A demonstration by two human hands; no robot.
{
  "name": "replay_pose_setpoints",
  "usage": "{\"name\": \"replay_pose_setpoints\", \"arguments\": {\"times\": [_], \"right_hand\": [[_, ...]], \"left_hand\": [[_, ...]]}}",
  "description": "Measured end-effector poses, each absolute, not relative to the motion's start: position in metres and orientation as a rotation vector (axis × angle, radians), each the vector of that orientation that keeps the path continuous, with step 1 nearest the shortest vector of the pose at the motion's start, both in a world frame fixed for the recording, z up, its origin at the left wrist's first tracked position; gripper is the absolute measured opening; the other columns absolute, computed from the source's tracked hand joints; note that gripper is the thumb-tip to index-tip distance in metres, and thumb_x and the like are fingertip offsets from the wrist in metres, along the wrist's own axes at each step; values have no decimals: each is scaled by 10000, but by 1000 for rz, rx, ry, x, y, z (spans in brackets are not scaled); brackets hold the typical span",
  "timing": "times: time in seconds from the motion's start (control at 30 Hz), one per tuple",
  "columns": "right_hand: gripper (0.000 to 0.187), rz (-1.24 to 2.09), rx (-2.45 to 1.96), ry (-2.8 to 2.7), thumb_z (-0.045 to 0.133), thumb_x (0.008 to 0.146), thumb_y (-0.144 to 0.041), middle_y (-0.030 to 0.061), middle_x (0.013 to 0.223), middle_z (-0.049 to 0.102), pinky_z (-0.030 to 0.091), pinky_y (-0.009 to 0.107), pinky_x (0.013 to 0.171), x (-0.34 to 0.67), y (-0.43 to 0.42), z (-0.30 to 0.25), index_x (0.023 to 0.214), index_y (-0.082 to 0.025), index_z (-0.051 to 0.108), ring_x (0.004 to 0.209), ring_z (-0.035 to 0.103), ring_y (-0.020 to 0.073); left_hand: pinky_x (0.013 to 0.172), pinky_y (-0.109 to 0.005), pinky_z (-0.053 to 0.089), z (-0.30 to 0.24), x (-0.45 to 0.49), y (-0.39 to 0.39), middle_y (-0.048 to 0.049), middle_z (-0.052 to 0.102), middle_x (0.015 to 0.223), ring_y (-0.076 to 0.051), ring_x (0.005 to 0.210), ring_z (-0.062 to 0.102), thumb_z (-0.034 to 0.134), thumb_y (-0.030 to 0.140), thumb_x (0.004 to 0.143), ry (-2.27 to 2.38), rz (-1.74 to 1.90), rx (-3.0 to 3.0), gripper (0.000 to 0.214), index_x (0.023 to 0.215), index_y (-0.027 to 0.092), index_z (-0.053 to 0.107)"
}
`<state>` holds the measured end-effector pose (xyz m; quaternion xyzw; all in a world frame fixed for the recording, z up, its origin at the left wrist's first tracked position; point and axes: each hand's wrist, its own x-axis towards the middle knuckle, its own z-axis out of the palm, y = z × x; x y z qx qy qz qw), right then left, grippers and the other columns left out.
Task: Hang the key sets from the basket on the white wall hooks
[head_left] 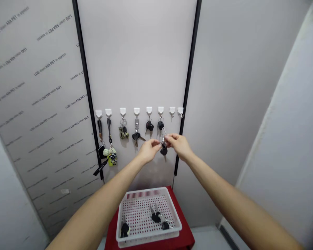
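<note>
Pinching a small bunch of keys between the fingertips of the left hand and the right hand, both clenched lightly on its metal ring, arms stretched out to a pale wall panel. Black key head dangling just below the meeting fingertips. Directly above the hands, a row of white hooks stuck on the panel. Just above the right hand's thumb, a hook loaded with a dark key pair; any link between this pair and the held bunch impossible to tell. Up and to the right of the right hand, two bare hooks. Up and to the left of the left hand, more loaded hooks: a black fob, a key on a metal clip, a brass-coloured charm, and furthest from that hand two strap fobs ending in a black tag and a green-yellow figure. Well below both hands, between the forearms, a white perforated basket resting on a red tabletop. Inside the basket, loose black-headed keys: one towards the left forearm's side, two nearer the middle, close together
</note>
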<state>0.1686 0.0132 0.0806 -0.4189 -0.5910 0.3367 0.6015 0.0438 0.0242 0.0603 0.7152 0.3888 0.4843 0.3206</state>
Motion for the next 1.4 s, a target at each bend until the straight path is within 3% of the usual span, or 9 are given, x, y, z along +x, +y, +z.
{"name": "replay_pose_setpoints", "arguments": {"times": [0.33,0.73,0.9,1.03,1.13,1.27,1.4], "right_hand": [[155,754,-958,-1117,538,604,-241,-42,473,477,359,137,357,200,62,134,548,-126,451,366,409,11],[49,622,-1082,-1046,484,618,-169,-34,499,464,325,130,346,200,71,120,616,-121,477,374,393,14],[182,431,-1217,-1242,460,610,-183,-14,598,521,354,150,433,196,46,59,773,-125,515,444,426,27],[148,566,-1427,-1985,457,592,-158,10,627,576,375,187,536,182,2,-24,690,-128,563,537,486,69],[152,477,-1433,-2523,472,575,-178,29,678,600,363,211,581,171,-25,-75,669,-150,588,633,512,117],[175,139,-1539,-2784,495,567,-250,59,733,606,320,282,662,165,-38,-102,689,-176,597,757,498,187],[226,61,-1574,-2862,521,542,-343,61,726,604,280,326,689,161,-39,-103,695,-191,588,769,487,208]], "left_hand": [[669,-234,382,59,64,25,-66,548,817,-102,700,488,481,177,617,1091,1105,1969,282,887,98,495],[661,-221,379,39,53,18,-60,556,784,-99,681,490,462,155,622,1176,1090,1905,237,846,95,514],[678,-222,374,-13,39,3,-61,550,797,-103,703,489,460,143,618,1207,916,1897,251,859,94,506],[657,-226,380,-77,25,-16,-57,561,770,-106,681,498,447,136,614,1311,702,1874,237,839,94,509],[634,-218,379,-116,20,-31,-32,568,732,-102,656,500,446,109,592,1383,557,1900,228,807,116,520],[622,-202,370,-137,20,-43,-7,564,716,-99,662,495,451,104,573,1444,440,1970,237,790,151,534],[647,-219,361,-134,19,-43,-15,552,739,-127,719,489,441,106,560,1451,329,2152,280,809,181,546]]}}
